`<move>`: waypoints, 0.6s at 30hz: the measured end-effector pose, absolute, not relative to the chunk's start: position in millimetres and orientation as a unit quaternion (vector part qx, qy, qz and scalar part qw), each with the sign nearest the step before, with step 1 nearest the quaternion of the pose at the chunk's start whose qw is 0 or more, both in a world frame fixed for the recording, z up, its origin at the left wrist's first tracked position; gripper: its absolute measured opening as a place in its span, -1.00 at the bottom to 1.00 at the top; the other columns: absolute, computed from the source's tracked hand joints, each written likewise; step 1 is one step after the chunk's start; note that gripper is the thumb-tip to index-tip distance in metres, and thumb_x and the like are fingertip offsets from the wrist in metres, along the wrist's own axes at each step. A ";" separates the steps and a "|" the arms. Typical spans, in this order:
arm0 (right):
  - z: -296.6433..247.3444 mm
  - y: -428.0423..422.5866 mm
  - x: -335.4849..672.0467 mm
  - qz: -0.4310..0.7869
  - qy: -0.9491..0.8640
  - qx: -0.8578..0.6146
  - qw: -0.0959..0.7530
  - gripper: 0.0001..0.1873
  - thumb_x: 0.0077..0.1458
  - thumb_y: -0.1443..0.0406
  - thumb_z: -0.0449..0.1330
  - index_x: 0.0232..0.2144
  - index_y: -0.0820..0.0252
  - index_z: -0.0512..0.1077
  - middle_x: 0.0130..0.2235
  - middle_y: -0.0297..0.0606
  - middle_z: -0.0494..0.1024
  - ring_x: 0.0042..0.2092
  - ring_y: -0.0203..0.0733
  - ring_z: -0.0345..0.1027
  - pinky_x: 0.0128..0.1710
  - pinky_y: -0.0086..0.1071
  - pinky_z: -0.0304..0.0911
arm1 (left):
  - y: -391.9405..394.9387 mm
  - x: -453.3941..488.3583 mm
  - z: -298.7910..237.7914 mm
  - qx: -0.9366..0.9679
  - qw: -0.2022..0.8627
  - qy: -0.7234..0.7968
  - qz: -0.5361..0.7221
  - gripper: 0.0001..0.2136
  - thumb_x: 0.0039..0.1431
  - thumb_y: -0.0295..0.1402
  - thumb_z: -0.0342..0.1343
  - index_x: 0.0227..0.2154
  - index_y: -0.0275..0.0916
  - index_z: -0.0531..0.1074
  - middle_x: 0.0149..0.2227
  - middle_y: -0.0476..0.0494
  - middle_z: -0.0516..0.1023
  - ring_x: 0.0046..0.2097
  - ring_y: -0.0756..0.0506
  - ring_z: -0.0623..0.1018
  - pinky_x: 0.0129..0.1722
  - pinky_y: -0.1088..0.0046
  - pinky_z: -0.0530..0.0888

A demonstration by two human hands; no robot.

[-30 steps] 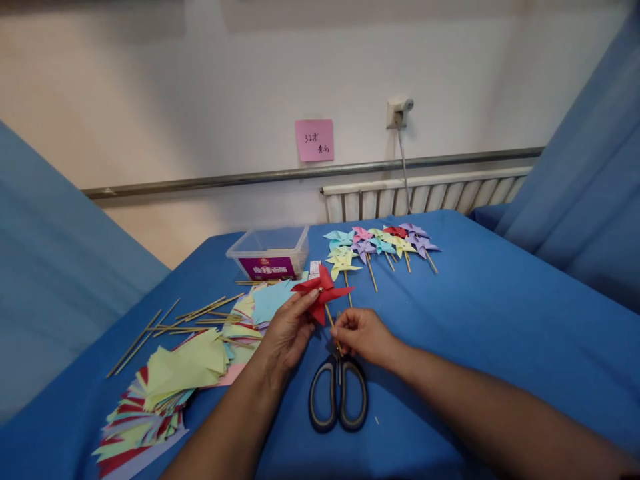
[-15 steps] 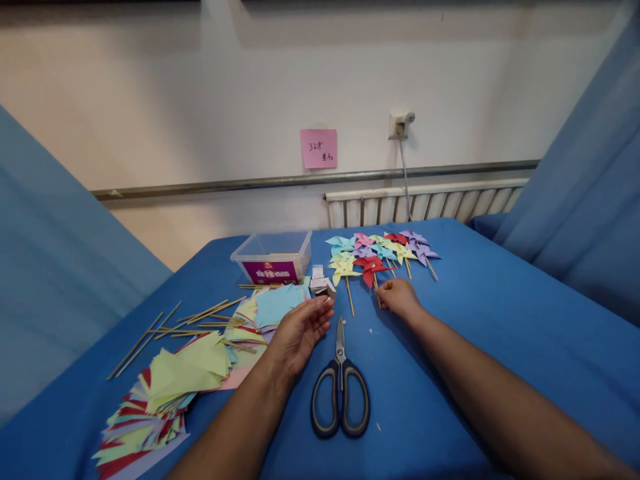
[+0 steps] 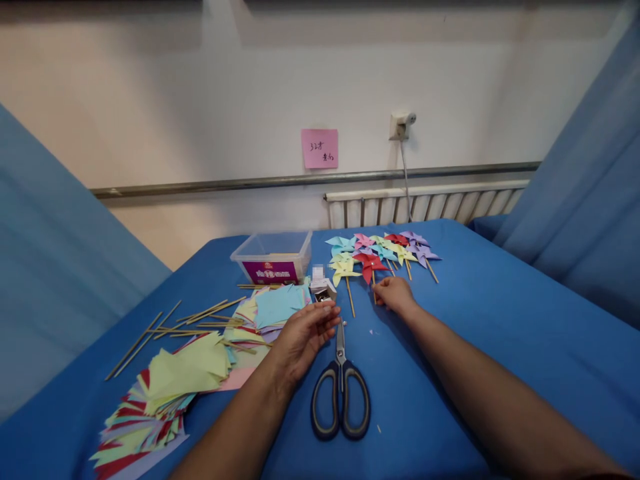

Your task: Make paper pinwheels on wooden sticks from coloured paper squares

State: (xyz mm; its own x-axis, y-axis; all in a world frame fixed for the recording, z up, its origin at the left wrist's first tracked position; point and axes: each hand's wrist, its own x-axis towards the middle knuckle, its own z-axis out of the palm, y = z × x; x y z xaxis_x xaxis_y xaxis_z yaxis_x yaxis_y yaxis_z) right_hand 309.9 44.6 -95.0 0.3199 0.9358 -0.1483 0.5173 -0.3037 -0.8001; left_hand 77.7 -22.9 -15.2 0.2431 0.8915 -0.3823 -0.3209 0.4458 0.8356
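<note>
My right hand (image 3: 394, 294) pinches the wooden stick of a red paper pinwheel (image 3: 371, 265), which lies at the front of a group of pinwheels. Beside it lies a yellow pinwheel (image 3: 345, 269) with its stick toward me. My left hand (image 3: 311, 333) hovers with loosely curled fingers and nothing visible in them, near the tip of the scissors (image 3: 341, 387). The scissors lie closed on the blue cloth, handles toward me. Just beyond my left fingertips is a small opened box (image 3: 323, 289) with shiny bits inside.
A clear plastic tub (image 3: 273, 257) with a purple label stands at the back. Left of my left hand are loose wooden sticks (image 3: 200, 312), light blue paper squares (image 3: 281, 305) and a fanned stack of coloured paper (image 3: 165, 393). Several pinwheels (image 3: 406, 252) lie at the back right.
My right hand has shifted slightly left and away from me with the red pinwheel's stick. My left hand has moved a little to the right, uncovering more of the small box.
</note>
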 end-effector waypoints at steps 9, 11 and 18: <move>-80.9 42.8 304.9 0.283 -0.521 -0.749 0.296 -0.70 0.07 0.25 0.16 -0.66 0.16 0.47 -0.63 -0.26 0.52 -0.59 -0.25 0.36 -0.56 -0.43 0.16 | -28.2 78.8 -12.1 0.333 0.722 0.446 0.411 -0.77 -0.02 -0.45 0.32 -0.24 -0.31 0.53 -0.27 -0.20 0.62 -0.31 -0.03 0.59 -0.31 0.51 0.50; -77.3 40.0 303.6 0.275 -0.524 -0.751 0.292 -0.69 0.08 0.25 0.15 -0.66 0.15 0.48 -0.62 -0.26 0.53 -0.55 -0.23 0.40 -0.54 -0.43 0.17 | -28.1 78.9 -12.3 0.339 0.724 0.445 0.404 -0.77 -0.02 -0.45 0.32 -0.25 -0.31 0.54 -0.27 -0.20 0.62 -0.31 -0.03 0.59 -0.32 0.51 0.50; -68.6 34.2 296.6 0.237 -0.525 -0.770 0.276 -0.67 0.12 0.19 0.12 -0.61 0.13 0.51 -0.54 -0.24 0.56 -0.44 -0.18 0.44 -0.49 -0.42 0.14 | -27.6 79.3 -12.5 0.344 0.724 0.449 0.395 -0.78 -0.04 -0.45 0.33 -0.27 -0.30 0.55 -0.28 -0.18 0.62 -0.31 -0.03 0.59 -0.33 0.52 0.50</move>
